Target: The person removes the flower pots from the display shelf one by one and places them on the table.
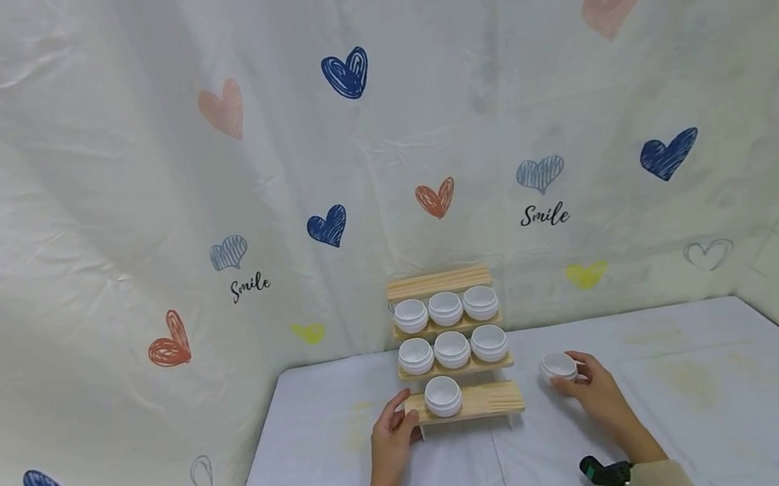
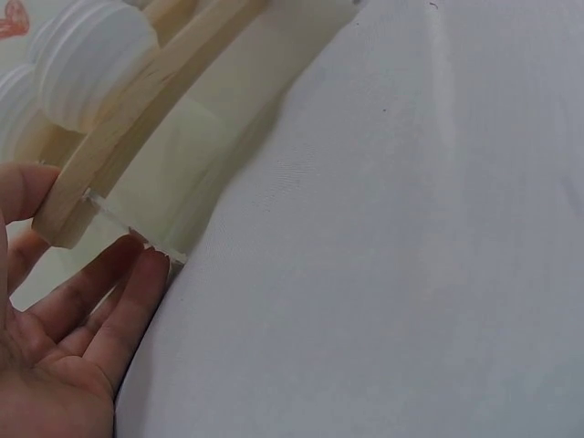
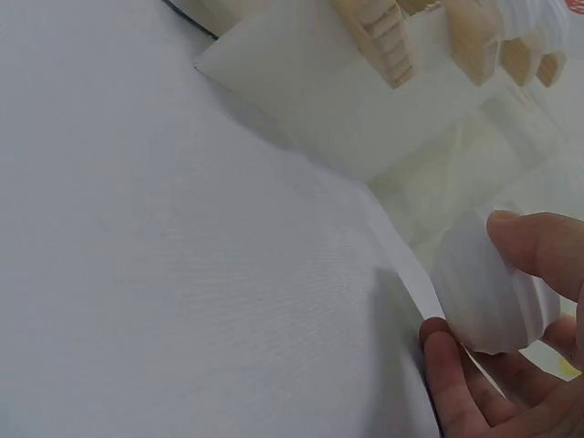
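Observation:
A tiered wooden display stand (image 1: 489,401) with clear legs stands on the table. On its lowest shelf, left of centre, sits one small white bowl (image 1: 444,397). My left hand (image 1: 391,438) holds the left end of that lowest shelf, thumb and finger on the board (image 2: 68,205) while other fingertips touch a clear leg (image 2: 137,233). To the right of the stand, my right hand (image 1: 598,390) grips another white bowl (image 1: 557,366) between thumb and fingers. The right wrist view shows this ribbed bowl (image 3: 488,283) tilted, low over the tabletop.
The two shelves above each bear a row of three white bowls (image 1: 452,349), and the top shelf (image 1: 438,283) is bare wood. White cloth (image 1: 471,483) covers the table. A backdrop curtain (image 1: 455,124) with printed hearts hangs behind it.

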Demonstrator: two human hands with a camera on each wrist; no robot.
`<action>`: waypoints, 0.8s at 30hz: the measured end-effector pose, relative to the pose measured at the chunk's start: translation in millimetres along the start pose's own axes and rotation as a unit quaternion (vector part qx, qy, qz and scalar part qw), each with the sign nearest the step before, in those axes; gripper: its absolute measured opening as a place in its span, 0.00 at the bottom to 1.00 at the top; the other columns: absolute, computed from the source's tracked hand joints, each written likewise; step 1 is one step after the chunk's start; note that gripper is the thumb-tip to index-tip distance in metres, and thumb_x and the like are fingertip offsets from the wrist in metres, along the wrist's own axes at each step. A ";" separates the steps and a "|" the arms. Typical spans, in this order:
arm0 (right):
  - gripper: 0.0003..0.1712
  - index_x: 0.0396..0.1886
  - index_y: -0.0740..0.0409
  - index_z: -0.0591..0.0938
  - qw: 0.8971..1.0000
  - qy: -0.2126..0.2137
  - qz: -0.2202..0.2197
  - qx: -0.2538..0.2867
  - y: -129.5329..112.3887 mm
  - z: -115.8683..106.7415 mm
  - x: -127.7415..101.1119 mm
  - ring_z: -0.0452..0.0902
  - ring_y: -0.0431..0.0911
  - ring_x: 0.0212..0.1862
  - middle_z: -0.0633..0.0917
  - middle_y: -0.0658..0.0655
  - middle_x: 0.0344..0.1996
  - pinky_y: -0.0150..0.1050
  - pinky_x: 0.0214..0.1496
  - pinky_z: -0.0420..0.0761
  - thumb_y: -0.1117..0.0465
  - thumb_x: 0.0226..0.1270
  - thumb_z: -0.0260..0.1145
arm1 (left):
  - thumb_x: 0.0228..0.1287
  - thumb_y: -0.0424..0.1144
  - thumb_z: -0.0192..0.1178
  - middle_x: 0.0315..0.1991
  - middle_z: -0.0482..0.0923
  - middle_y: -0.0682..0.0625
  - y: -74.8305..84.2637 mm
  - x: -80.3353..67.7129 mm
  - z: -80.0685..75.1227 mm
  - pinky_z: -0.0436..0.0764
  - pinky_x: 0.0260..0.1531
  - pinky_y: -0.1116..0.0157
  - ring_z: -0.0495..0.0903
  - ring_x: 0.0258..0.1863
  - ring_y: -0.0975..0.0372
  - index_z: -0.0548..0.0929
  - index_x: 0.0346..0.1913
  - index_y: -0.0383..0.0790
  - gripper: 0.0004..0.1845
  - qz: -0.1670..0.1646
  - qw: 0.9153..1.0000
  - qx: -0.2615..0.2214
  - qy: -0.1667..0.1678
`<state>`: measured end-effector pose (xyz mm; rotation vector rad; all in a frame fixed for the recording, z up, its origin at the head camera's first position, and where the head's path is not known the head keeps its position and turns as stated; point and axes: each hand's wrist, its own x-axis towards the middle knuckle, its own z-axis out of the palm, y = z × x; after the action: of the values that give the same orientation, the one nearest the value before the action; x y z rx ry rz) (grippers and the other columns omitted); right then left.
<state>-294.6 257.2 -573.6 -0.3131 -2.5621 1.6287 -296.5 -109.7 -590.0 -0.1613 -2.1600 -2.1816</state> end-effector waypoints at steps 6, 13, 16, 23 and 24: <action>0.48 0.79 0.60 0.57 1.000 -0.015 0.005 0.007 2.5 -3.0 13.0 0.69 0.62 0.69 0.67 0.73 0.73 0.49 0.63 0.76 0.45 0.70 0.69 | 0.73 0.35 0.61 0.51 0.86 0.34 0.4 -1.0 0.8 0.89 0.42 0.59 0.87 0.40 0.60 0.75 0.70 0.36 0.25 -0.005 1.000 -0.002 0.000; 0.48 0.78 0.61 0.57 1.000 -0.020 -0.001 0.002 5.9 -4.9 26.8 0.71 0.62 0.67 0.68 0.73 0.71 0.49 0.63 0.77 0.44 0.71 0.68 | 0.73 0.35 0.61 0.50 0.86 0.35 0.3 -1.0 1.1 0.89 0.40 0.60 0.87 0.39 0.60 0.75 0.70 0.35 0.25 0.002 1.000 0.001 0.002; 0.49 0.79 0.61 0.57 1.000 -0.021 -0.002 0.002 7.2 -5.9 31.4 0.71 0.62 0.67 0.68 0.73 0.71 0.46 0.61 0.77 0.44 0.70 0.69 | 0.73 0.36 0.61 0.50 0.86 0.35 -1.0 -0.4 1.2 0.88 0.40 0.62 0.86 0.39 0.63 0.75 0.70 0.36 0.25 0.000 1.000 0.000 0.002; 0.47 0.78 0.62 0.57 1.000 -0.021 0.002 0.023 0.3 -2.7 37.8 0.78 0.56 0.59 0.69 0.73 0.70 0.35 0.52 0.83 0.49 0.71 0.70 | 0.73 0.36 0.61 0.51 0.86 0.35 0.7 -0.3 1.1 0.88 0.41 0.62 0.87 0.42 0.58 0.76 0.70 0.38 0.24 -0.005 1.000 -0.002 0.001; 0.47 0.78 0.62 0.57 0.999 -0.021 0.004 0.024 -0.3 -1.9 38.7 0.79 0.54 0.57 0.69 0.73 0.69 0.33 0.50 0.83 0.49 0.71 0.69 | 0.73 0.36 0.61 0.51 0.86 0.35 1.2 -0.8 1.0 0.88 0.42 0.61 0.87 0.42 0.58 0.75 0.70 0.37 0.24 -0.003 1.000 0.000 0.001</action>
<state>-332.1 267.3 -573.8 -0.2887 -2.5499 1.7150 -295.6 -108.8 -588.9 -0.1528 -2.1618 -2.1844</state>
